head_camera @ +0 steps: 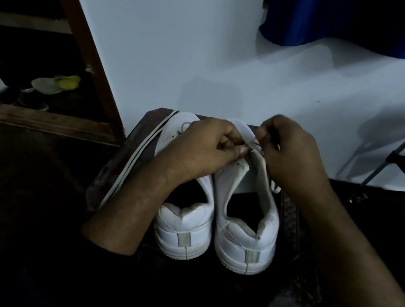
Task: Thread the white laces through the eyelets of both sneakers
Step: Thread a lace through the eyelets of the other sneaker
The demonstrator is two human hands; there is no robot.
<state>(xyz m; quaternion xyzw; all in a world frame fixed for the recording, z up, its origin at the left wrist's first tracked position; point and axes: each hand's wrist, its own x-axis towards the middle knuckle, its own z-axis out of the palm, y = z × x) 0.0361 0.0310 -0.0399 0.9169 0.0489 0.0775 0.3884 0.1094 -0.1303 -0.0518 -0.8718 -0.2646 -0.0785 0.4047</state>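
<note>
Grip, left hand: left hand point(203, 148) has its fingers curled in at the front of the right sneaker's lacing flap, thumb and fingertip pinching the flap edge just beside the eyelets.
Grip, right hand: right hand point(292, 153) is curled too, fingertips pinching what looks like the lace end at the same spot; the light is dim, so I cannot be sure whether it holds lace tip or tongue.
Spare lace: a loose white lace point(135, 157) lies in long doubled strands at the left edge of the dark stool point(108, 172), beside the left sneaker, in no eyelet.
Left sneaker: left sneaker point(184, 220) stands on the stool, touching its partner, partly under the left forearm; no lace shows in the part that is visible.
Right sneaker: right sneaker point(247, 215) stands just right of it, flaps spread, upper eyelets bare; a short bit of white lace point(275, 186) hangs at its right side under the right hand.
Progress: early by my judgement, only the frontmost eyelets of one shoe being worked; the rest of that shoe and all of the other remain.
Heading: both shoes have heels toward the person and toes toward the wall, long axes parallel, running near to far.
</note>
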